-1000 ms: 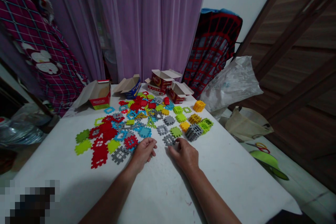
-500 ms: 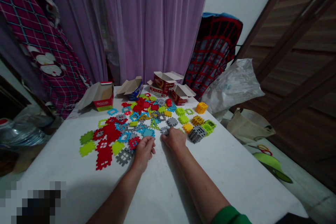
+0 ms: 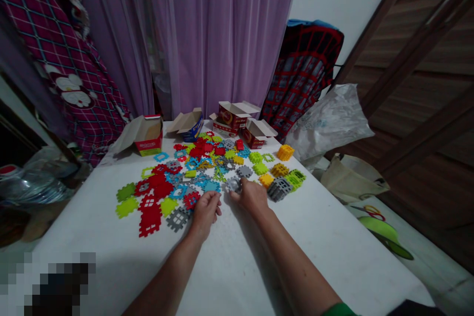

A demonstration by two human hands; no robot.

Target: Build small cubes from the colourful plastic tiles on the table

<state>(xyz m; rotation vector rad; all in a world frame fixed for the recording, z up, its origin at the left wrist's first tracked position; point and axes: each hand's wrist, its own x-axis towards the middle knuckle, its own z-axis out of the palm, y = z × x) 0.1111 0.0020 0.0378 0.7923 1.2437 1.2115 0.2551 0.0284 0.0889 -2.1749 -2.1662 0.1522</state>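
Note:
My right hand [image 3: 253, 197] is over the table with its thumb and forefinger on a grey interlocking tile [image 3: 233, 185], pinched at its near side. Beside it, my left hand [image 3: 206, 210] rests on the table with fingers curled in; no piece shows in it. A light blue tile [image 3: 212, 186] lies just beyond the left fingertips, and a red window tile [image 3: 191, 200] is close to that hand's left side. Another grey tile [image 3: 244, 171] lies flat past my right hand. A grey window tile [image 3: 177, 219] lies left of my left wrist.
Red tiles [image 3: 150, 222] and green tiles [image 3: 127, 207] spread over the left of the white table [image 3: 326, 252]. Stacks of grey [image 3: 280, 188], green [image 3: 296, 179] and yellow [image 3: 285, 152] tiles stand right. Open cardboard boxes [image 3: 151, 145] line the back.
My right hand has shifted slightly right and opened its grip a little, showing more of the grey tile. My left hand stays nearly in place. The view has moved slightly.

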